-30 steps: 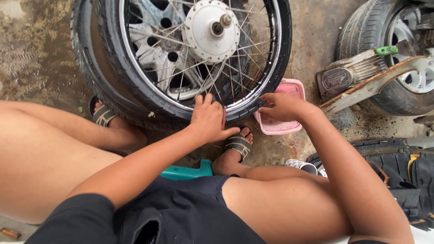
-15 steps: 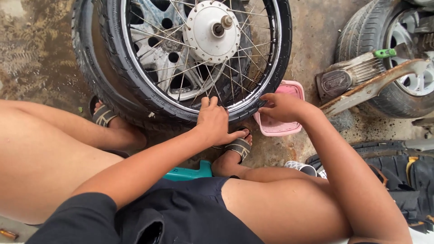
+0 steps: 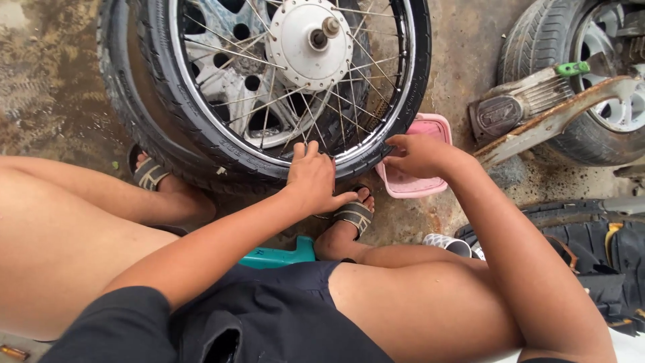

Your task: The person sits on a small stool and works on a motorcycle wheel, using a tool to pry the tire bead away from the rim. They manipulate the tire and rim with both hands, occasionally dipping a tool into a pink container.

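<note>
A spoked motorcycle wheel (image 3: 282, 74) with a black tyre (image 3: 222, 144) lies flat on top of a larger car tyre, its white hub (image 3: 309, 37) facing up. My left hand (image 3: 312, 178) presses flat on the near edge of the black tyre, fingers reaching over the rim. To its right, my right hand (image 3: 420, 154) grips the tyre's edge, just above a pink plastic tub (image 3: 413, 181) on the ground. Both forearms stretch forward over my bare knees.
My sandalled feet (image 3: 349, 218) rest on wet concrete under the wheel. A teal stool (image 3: 279, 255) shows between my legs. At right stand another wheel with a metal swingarm (image 3: 557, 114) and a black bag (image 3: 605, 255).
Both hands have stayed on the tyre's near edge. My left hand has shifted slightly along the rim, and the view has tilted a little.
</note>
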